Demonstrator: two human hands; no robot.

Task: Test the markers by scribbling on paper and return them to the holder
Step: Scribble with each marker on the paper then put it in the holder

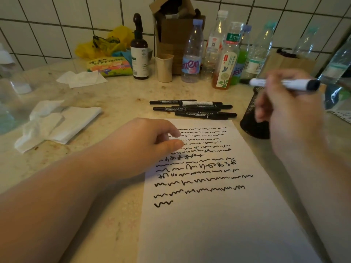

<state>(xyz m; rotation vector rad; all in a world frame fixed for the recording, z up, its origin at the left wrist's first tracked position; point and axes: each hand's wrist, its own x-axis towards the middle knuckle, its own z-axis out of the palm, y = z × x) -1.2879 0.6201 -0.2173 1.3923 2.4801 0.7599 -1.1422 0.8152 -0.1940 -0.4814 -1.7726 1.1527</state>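
Markers (193, 109): about six lying; one in right hand (290, 111).

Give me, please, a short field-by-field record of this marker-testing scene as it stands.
left hand: rests on the paper's upper left
right hand: holds white marker above the holder
holder: black mesh, right of the paper
paper: rows of black scribbles
loose markers: black pile above the paper

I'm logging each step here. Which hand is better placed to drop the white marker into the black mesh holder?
Right. The right hand already grips the white marker just above the holder. The left hand rests on the paper, farther away.
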